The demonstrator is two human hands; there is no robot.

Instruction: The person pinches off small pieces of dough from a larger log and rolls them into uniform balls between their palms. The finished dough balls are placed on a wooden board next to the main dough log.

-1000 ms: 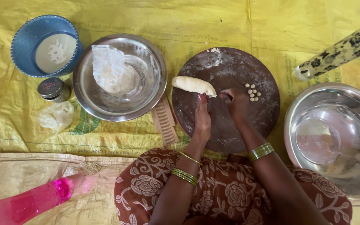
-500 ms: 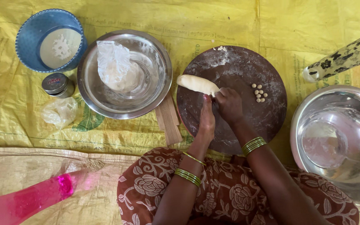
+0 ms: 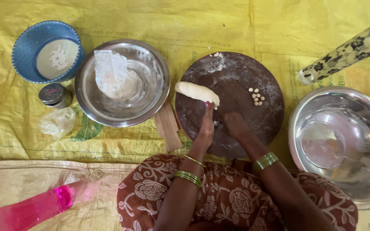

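A round dark board [image 3: 236,77] dusted with flour lies in front of me. On its left part rests a pale roll of dough [image 3: 195,92]. My left hand [image 3: 206,124] stands on the board with a fingertip touching the roll's near end. Close beside it, my right hand [image 3: 233,125] is curled on the board; whether it pinches a bit of dough is hidden. Several tiny dough balls [image 3: 257,96] sit in a cluster on the board's right side.
A steel bowl [image 3: 150,64] holding a clear plastic bag [image 3: 111,73] stands left of the board. Further left are a blue bowl [image 3: 28,47], a small tin [image 3: 53,95] and a crumpled bag [image 3: 56,122]. A large steel basin [image 3: 343,141], a patterned rolling pin [image 3: 343,53] and a wooden spatula [image 3: 168,126] lie around.
My right hand has drawn back from near the small balls to the board's middle, next to my left hand. The left hand stays by the dough roll's end.
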